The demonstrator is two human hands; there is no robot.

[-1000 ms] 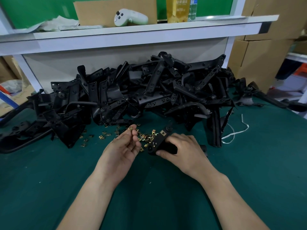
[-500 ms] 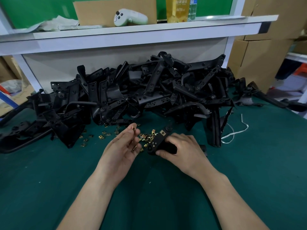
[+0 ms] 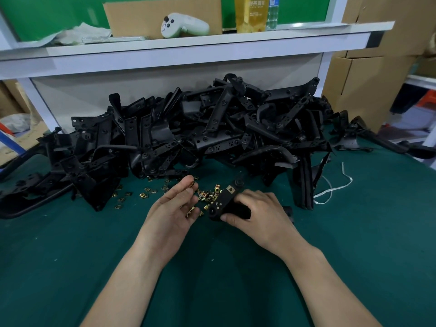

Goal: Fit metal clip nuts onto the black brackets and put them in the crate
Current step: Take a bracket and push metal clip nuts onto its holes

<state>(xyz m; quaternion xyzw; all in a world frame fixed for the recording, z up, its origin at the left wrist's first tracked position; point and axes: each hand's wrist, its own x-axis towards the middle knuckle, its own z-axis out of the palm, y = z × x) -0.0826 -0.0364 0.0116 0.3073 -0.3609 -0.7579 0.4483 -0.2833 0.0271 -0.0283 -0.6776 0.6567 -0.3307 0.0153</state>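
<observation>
On the green mat my right hand grips a black bracket by its near end. One brass clip nut sits fitted on the bracket's far end. Just left of it, my left hand is turned palm-in. It pinches a clip nut at its fingertips, and more nuts show under its curled fingers. Loose clip nuts lie between the two hands and spread out to the left. A big heap of black brackets fills the back of the mat. No crate is in view.
A white shelf overhangs the heap and carries a game controller, cardboard and bottles. Cardboard boxes stand at the right. A white cord lies right of the heap. Long black parts reach off the right edge.
My left hand has shifted slightly right toward the bracket, still holding its clip nuts. The right hand and the bracket have stayed put.
</observation>
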